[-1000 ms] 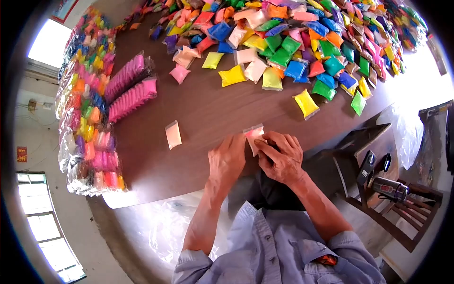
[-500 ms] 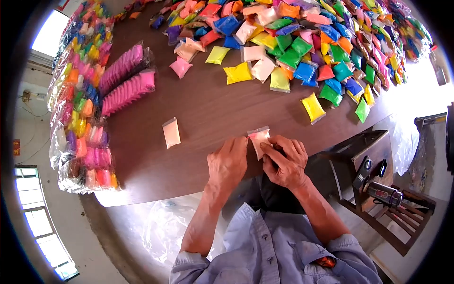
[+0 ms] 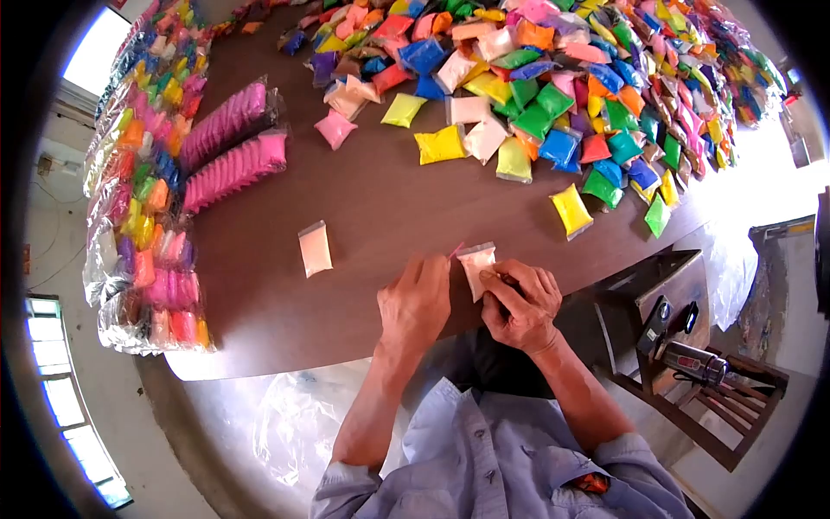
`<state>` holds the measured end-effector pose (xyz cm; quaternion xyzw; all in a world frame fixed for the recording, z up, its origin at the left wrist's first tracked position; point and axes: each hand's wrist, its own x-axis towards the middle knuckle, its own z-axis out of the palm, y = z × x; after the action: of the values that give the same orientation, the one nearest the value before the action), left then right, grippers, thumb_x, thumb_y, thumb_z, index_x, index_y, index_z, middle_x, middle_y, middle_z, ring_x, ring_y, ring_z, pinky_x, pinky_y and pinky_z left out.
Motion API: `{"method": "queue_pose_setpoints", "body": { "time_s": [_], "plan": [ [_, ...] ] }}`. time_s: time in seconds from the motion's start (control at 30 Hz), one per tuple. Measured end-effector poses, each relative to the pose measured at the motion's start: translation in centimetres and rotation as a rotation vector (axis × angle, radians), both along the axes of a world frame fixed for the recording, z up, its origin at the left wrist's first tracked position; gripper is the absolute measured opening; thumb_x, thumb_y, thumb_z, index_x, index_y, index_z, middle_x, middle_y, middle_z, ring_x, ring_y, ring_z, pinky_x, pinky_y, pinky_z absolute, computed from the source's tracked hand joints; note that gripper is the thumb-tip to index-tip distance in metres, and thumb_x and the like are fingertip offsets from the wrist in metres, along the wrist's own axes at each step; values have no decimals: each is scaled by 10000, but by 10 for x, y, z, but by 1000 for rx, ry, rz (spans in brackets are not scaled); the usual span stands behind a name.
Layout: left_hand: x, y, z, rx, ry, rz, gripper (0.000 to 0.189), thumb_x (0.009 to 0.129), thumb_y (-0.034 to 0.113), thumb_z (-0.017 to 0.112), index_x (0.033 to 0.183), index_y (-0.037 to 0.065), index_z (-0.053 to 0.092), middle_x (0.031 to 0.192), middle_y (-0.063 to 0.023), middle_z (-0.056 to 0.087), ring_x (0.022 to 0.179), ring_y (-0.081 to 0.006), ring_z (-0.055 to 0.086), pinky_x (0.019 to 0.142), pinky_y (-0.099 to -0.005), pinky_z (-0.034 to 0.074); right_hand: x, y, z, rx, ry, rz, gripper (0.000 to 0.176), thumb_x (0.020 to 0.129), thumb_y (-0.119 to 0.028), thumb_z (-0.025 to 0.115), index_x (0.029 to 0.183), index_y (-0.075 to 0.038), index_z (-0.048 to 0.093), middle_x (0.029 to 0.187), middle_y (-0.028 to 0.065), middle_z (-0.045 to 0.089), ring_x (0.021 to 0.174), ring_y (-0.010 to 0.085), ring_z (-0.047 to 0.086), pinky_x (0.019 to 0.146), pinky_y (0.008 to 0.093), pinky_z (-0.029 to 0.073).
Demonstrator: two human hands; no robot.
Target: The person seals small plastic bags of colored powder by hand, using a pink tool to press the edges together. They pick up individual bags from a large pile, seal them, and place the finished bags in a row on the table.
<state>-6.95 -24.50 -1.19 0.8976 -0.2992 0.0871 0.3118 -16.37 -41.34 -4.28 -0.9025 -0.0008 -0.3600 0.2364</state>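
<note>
My right hand (image 3: 524,304) pinches a small clear packet with pale peach filling (image 3: 476,262) between thumb and fingers, just above the table's near edge. To its left, my left hand (image 3: 413,303) is closed, knuckles up, with the fingers curled out of sight. A thin pink-red tip (image 3: 456,251) shows beside those fingers, close to the packet's top corner; what it belongs to is hidden. Another peach packet (image 3: 316,249) lies flat on the brown table (image 3: 259,320), left of my left hand.
Many colourful packets (image 3: 536,108) are heaped across the far side. Two rows of pink packets (image 3: 235,171) lie at the left, beside stacked bags of mixed colours (image 3: 143,216). A single yellow packet (image 3: 571,212) lies right. A wooden stool (image 3: 752,406) with a metal flask (image 3: 696,362) stands at lower right.
The packet in my right hand has moved slightly down and away from my left fingers, widening the gap between them. The whole view has shifted a little.
</note>
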Motion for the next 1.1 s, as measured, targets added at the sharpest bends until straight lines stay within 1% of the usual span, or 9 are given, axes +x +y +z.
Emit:
{"method": "queue_pose_setpoints", "body": {
  "time_s": [0.23, 0.33, 0.47, 0.6, 0.77, 0.87, 0.93, 0.97, 1.1],
  "plan": [
    [-27, 6, -7, -24, 4, -39, 56, 978, 115, 744, 972, 81, 700, 887, -116, 718, 744, -356, 715, 633, -439, 578, -2, 2, 4, 15, -38, -11, 274, 768, -71, 767, 1035, -128, 786, 1094, 51, 723, 881, 277, 703, 776, 385, 542],
    [-18, 12, -8, 25, 4, 124, 46, 974, 113, 744, 976, 83, 709, 921, -131, 741, 780, -372, 727, 658, -469, 583, -4, 2, 6, 22, -23, -14, 278, 766, -63, 776, 1036, -131, 781, 1087, 46, 721, 912, 281, 705, 790, 388, 543],
    [-36, 10, 1, -121, 18, 62, 43, 960, 101, 747, 969, 76, 713, 905, -144, 741, 787, -387, 729, 666, -469, 583, -7, 3, 3, 70, -46, -19, 292, 758, -58, 779, 1041, -129, 767, 1094, 37, 730, 943, 275, 713, 806, 401, 548],
    [-41, 4, -9, 7, -22, 80, 32, 966, 120, 743, 980, 93, 733, 901, -151, 742, 787, -397, 725, 679, -478, 581, -11, 3, 1, 126, -53, -23, 295, 749, -69, 795, 1032, -140, 757, 1109, 39, 740, 956, 281, 715, 817, 408, 553],
    [-19, 25, -26, -52, -205, 141, 67, 980, 152, 736, 926, 113, 728, 853, -128, 736, 747, -367, 728, 651, -480, 583, -16, 2, -1, 162, -65, -18, 276, 754, -102, 828, 1006, -170, 739, 1121, 40, 744, 994, 285, 722, 856, 408, 564],
    [-25, 48, -18, -113, -104, 142, 55, 966, 91, 724, 924, 56, 716, 865, -155, 728, 760, -391, 713, 682, -472, 564, -19, -1, 2, 196, -38, 10, 250, 806, -126, 812, 1039, -151, 726, 1185, 59, 728, 1016, 299, 716, 875, 421, 565],
    [-26, 65, -19, -144, -148, 210, 80, 963, 81, 723, 904, 30, 704, 849, -159, 716, 738, -360, 707, 672, -450, 557, -20, 1, 5, 179, -14, 33, 327, 881, -197, 774, 1194, -159, 684, 1330, 86, 648, 1168, 309, 654, 980, 452, 519],
    [-25, 74, -21, -140, -151, 205, 80, 963, 81, 723, 904, 30, 704, 849, -159, 716, 738, -360, 707, 672, -450, 557, -21, 2, 7, 185, -17, 29, 327, 881, -197, 774, 1194, -159, 684, 1330, 86, 648, 1168, 309, 654, 980, 452, 519],
    [-17, 121, -36, -135, -156, 345, 84, 973, 82, 717, 936, 9, 698, 844, -152, 710, 719, -316, 696, 675, -410, 554, -19, 4, 20, 40, 119, 100, 582, 937, -324, 763, 1438, -97, 572, 1473, 135, 568, 1395, 323, 524, 1120, 480, 433]
  ]
}}
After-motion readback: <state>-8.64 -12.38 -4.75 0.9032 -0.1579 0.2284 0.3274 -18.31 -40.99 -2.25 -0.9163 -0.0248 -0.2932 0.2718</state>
